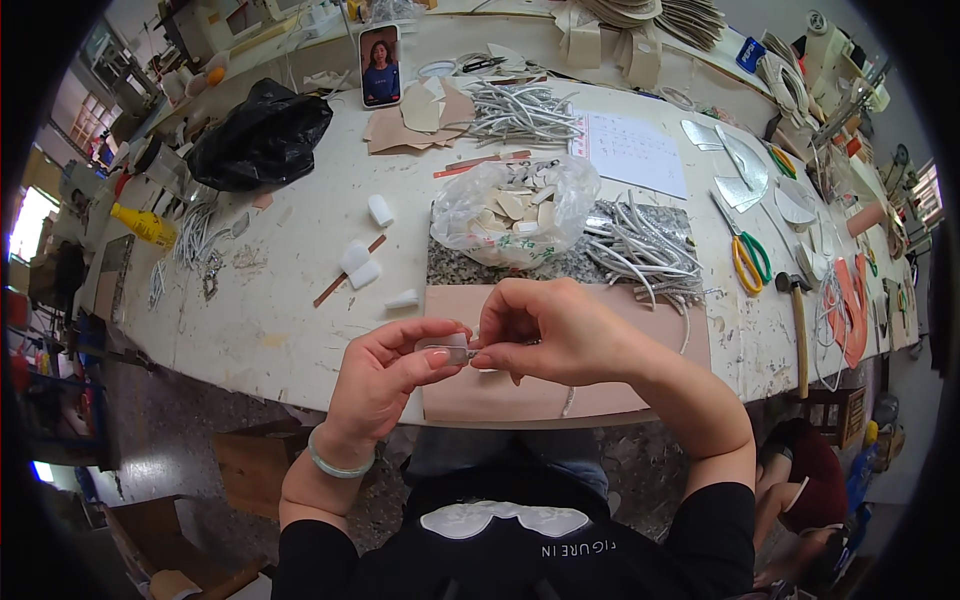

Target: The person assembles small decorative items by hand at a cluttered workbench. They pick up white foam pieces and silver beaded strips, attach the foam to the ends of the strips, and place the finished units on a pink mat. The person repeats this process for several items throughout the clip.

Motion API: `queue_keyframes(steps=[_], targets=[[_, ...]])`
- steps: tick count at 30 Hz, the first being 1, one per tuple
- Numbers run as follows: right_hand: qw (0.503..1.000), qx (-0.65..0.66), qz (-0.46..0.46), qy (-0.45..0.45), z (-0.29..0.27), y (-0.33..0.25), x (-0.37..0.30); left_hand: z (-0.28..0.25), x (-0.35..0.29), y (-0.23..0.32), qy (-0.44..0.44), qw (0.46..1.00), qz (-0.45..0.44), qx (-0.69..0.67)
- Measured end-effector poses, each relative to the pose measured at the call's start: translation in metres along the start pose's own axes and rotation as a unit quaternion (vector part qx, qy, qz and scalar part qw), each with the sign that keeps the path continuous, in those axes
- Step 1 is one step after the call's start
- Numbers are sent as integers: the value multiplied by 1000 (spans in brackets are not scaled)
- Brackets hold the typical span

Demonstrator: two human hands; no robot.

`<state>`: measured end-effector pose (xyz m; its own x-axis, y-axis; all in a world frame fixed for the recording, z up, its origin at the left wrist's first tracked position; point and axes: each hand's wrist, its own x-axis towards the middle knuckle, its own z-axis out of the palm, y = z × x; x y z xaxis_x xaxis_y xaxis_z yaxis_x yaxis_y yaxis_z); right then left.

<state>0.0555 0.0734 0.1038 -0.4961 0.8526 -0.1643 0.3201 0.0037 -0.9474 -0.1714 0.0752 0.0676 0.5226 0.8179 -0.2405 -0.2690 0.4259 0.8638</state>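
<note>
My left hand (385, 368) pinches a small greyish-white piece (447, 352) between thumb and fingers, above the front of the work pad. Against the right end of that piece, my right hand (560, 325) has its thumb and forefinger pressed together; what they grip is mostly hidden. Below the right wrist, a thin silver-white cord (569, 402) shows on the pinkish-tan board (470, 400). Whether this cord runs up into my right fingers cannot be made out. Just beyond my hands, a clear plastic bag (460, 215) lies open, full of small cream and white cut pieces (515, 207).
Silver cords (645, 245) lie bundled on a granite slab (445, 265); more cords (520, 112) are heaped behind. Scissors (748, 255) and a hammer (797, 330) lie right. White blocks (362, 270), a black bag (265, 135) and a propped phone (380, 66) stand left. A person (805, 480) crouches lower right.
</note>
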Motion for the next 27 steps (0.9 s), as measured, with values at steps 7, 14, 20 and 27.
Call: queue_keyframes(steps=[7, 14, 20, 27], targets=[[999, 31, 23, -1, -3, 2, 2, -2, 2, -2, -8, 1000, 15, 23], [998, 51, -3, 23, 2, 8, 4, -1, 2, -3, 8, 999, 33, 26], [999, 25, -12, 46, 3, 3, 3, 0, 2, -3, 17, 999, 40, 29], [996, -13, -25, 82, 9, 7, 2, 4, 3, -6, 35, 997, 52, 41]])
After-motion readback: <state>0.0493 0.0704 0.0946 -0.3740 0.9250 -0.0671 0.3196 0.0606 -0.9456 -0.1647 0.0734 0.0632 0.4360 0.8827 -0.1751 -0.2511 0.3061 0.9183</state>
